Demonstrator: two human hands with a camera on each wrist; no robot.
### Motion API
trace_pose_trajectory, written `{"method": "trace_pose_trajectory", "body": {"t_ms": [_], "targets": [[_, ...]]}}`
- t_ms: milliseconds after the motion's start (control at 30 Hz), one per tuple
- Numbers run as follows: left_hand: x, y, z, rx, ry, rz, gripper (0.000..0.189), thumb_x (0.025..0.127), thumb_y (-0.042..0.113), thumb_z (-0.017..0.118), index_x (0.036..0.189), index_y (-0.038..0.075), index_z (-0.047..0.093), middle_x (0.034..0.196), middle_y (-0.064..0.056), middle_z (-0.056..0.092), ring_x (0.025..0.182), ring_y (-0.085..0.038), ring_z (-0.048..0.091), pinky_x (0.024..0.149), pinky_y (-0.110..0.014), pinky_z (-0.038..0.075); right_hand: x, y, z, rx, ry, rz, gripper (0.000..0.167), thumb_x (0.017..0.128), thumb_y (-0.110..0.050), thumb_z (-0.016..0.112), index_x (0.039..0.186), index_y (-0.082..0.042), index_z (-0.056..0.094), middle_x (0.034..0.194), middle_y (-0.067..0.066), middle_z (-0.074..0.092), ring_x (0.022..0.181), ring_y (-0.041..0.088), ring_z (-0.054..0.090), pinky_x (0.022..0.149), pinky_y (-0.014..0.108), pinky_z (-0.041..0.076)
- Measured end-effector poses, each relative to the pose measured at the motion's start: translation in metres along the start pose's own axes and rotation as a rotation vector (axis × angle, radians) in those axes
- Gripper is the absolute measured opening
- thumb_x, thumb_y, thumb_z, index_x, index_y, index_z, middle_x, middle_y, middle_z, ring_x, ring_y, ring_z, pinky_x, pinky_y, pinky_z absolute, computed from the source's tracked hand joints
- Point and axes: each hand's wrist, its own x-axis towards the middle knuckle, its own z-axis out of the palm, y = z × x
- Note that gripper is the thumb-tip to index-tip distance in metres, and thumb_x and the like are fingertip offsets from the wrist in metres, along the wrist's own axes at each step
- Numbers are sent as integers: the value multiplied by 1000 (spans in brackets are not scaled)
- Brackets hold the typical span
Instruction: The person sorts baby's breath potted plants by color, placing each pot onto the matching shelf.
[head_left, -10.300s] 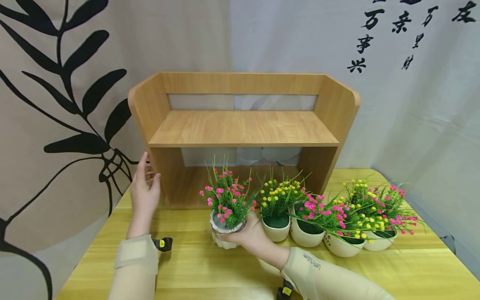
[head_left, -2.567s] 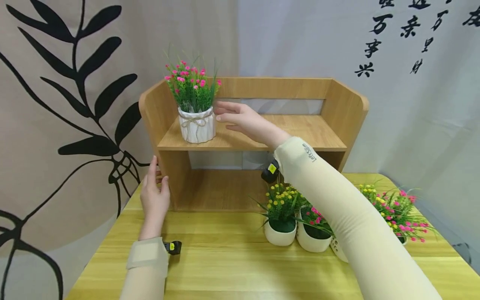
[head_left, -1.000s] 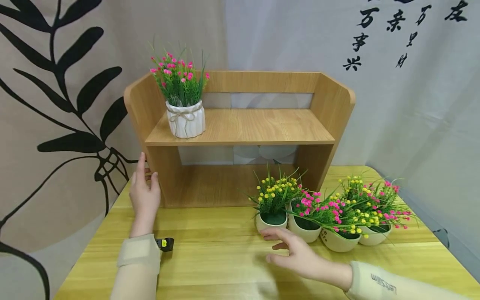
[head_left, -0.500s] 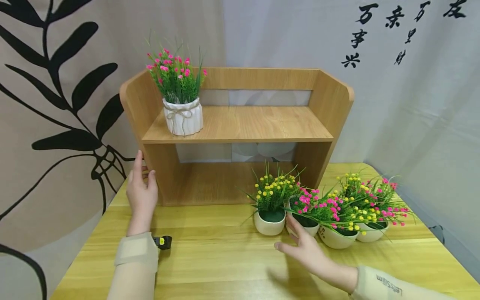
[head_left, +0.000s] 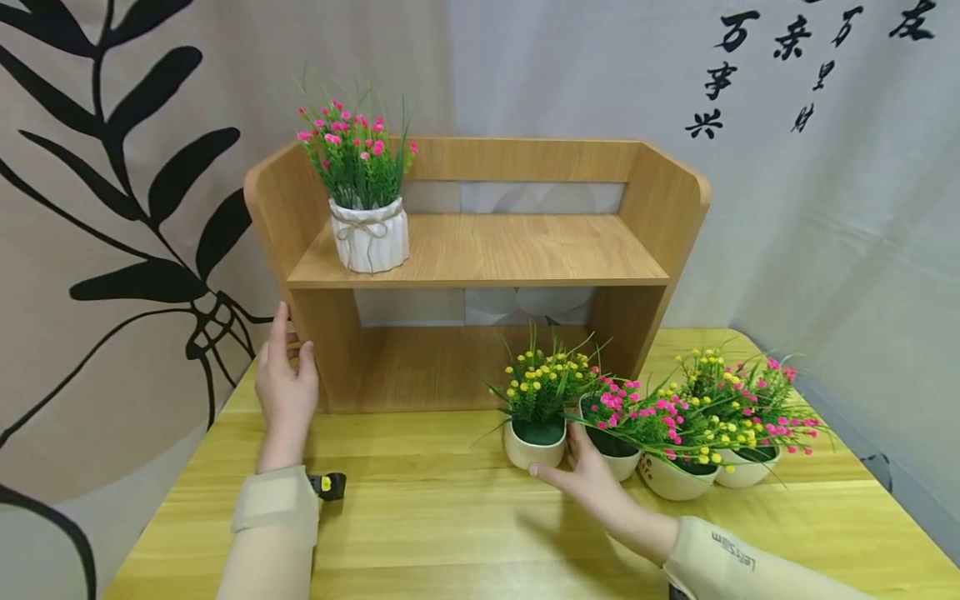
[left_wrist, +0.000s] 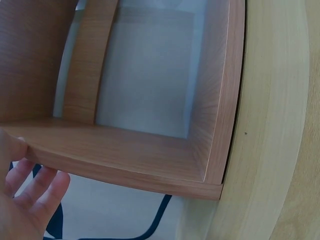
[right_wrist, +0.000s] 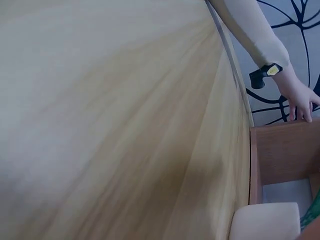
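My left hand rests against the outer left side of a two-tier wooden shelf; its fingers are mostly straight, with the thumb near the panel's front edge in the left wrist view. My right hand grips a small white potted plant with yellow flowers, the thumb at the pot's front and the fingers at its right side. The pot stands upright on the table before the shelf. In the right wrist view its white wall shows at the bottom. A pink-flowered plant in a ribbed white pot sits on the upper tier's left end.
Several more white potted plants stand close together to the right: a pink one, one with a patterned pot, and one behind. Their leaves overlap. A printed curtain hangs behind the wooden table.
The ribbed pot has gone from the table to the upper tier. My right hand has come back down and taken hold of the yellow-flowered plant, which has shifted slightly left. My left hand stays at the shelf.
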Motion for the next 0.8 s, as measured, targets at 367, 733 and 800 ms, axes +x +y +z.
{"method": "trace_pose_trajectory", "body": {"t_ms": [367, 733, 800], "targets": [[0, -1, 2, 12, 12, 13, 70, 96, 1, 55, 153, 33, 29, 124, -23, 53, 101, -40, 57, 75, -51, 49, 29, 20, 23, -157, 161, -7, 101, 70, -26, 87, 143, 12, 29, 143, 31, 37, 133, 42, 35, 109, 52, 29], [0, 2, 1, 22, 7, 3, 70, 96, 1, 55, 153, 33, 29, 117, -25, 54, 101, -41, 57, 77, -52, 47, 46, 27, 41, -78, 157, -57, 110, 65, -20, 91, 147, 9, 23, 145, 28, 37, 133, 39, 36, 109, 49, 30], [0, 2, 1, 23, 5, 1, 70, 96, 2, 55, 153, 33, 29, 117, -25, 54, 101, -41, 57, 76, -52, 47, 48, 27, 42, -61, 153, -78, 107, 64, -17, 91, 146, 7, 27, 142, 25, 43, 130, 36, 41, 108, 47, 32]]}}
